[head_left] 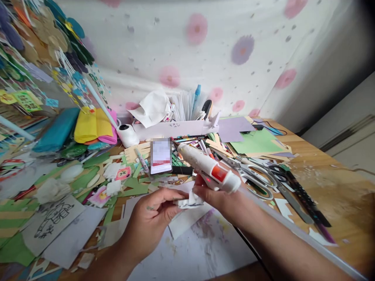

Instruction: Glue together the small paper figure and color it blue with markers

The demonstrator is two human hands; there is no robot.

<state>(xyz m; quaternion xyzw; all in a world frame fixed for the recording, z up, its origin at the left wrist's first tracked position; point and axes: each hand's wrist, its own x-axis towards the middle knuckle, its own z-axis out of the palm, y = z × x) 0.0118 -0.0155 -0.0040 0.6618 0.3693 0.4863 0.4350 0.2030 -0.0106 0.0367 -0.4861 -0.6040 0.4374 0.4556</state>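
My left hand (150, 216) pinches a small folded piece of white paper (190, 202) between thumb and fingers. Wrapped in my right hand (219, 199) is a white hot glue gun (202, 160) with an orange label and a small red light; its nozzle faces away from me. Fingertips of the right hand also touch the paper's right side. From the gun's rear, a long translucent glue stick (295, 226) runs over my right forearm. Below both hands lies a stained white sheet (190, 249). The gun's handle is mostly hidden by my hand.
Behind the hands stands a phone (161, 156). Scissors (258, 175) and a utility knife (295, 205) lie to the right. Paper scraps (131, 189) cover the left side. A white box (175, 128) of supplies stands at the back, green paper (258, 141) beside it.
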